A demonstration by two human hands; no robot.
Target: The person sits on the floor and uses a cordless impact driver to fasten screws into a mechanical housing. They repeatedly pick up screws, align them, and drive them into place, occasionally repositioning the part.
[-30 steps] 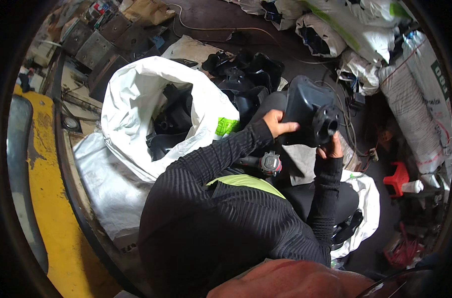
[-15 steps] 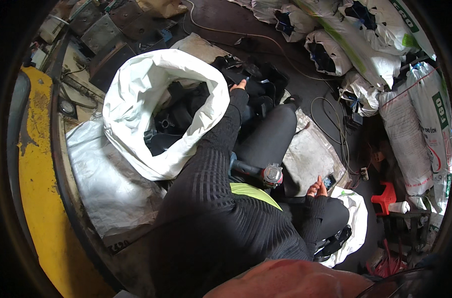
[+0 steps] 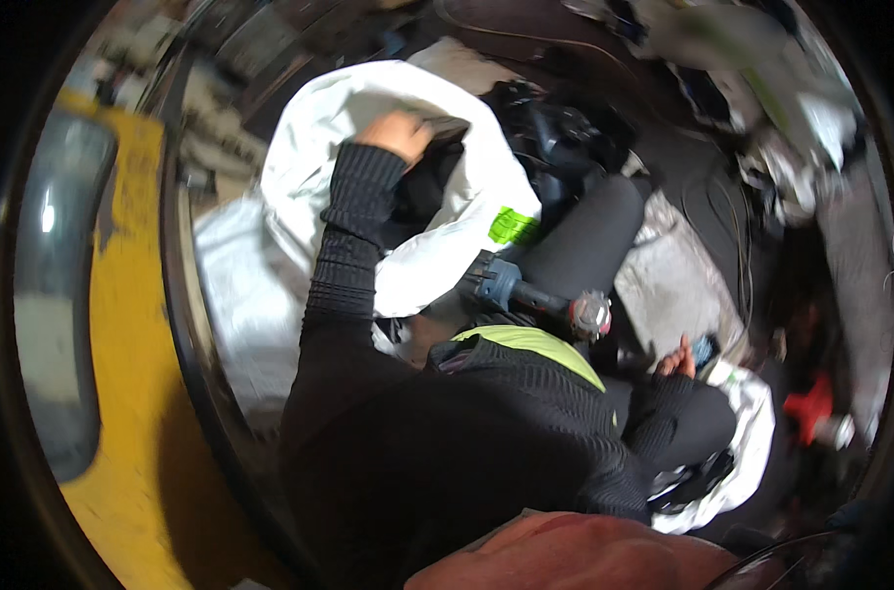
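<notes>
My left hand (image 3: pixel 396 136) reaches into the mouth of a large white sack (image 3: pixel 422 278). Its fingers are smeared by motion, so a hold on anything cannot be made out. Black parts (image 3: pixel 422 192) show inside the sack, below the hand. My right hand (image 3: pixel 679 360) rests by my right knee with its fingers stretched out and apart, nothing visible in them. Close to those fingers is a small blue object (image 3: pixel 704 349), too blurred to name. A blue hand-held power tool (image 3: pixel 535 295) with a grey and red round end lies across my lap.
Beyond my leg is a heap of black plastic parts (image 3: pixel 570 138). A smaller white bag (image 3: pixel 751 452) with black pieces stands at the right. A yellow machine panel (image 3: pixel 132 295) borders the left. Filled sacks (image 3: pixel 732 59), cables and a red object (image 3: pixel 810 408) are farther right.
My left hand has left the black heap and moved left, into the sack's mouth. The view has shifted, so the scene sits farther right. My right hand stays by the knee.
</notes>
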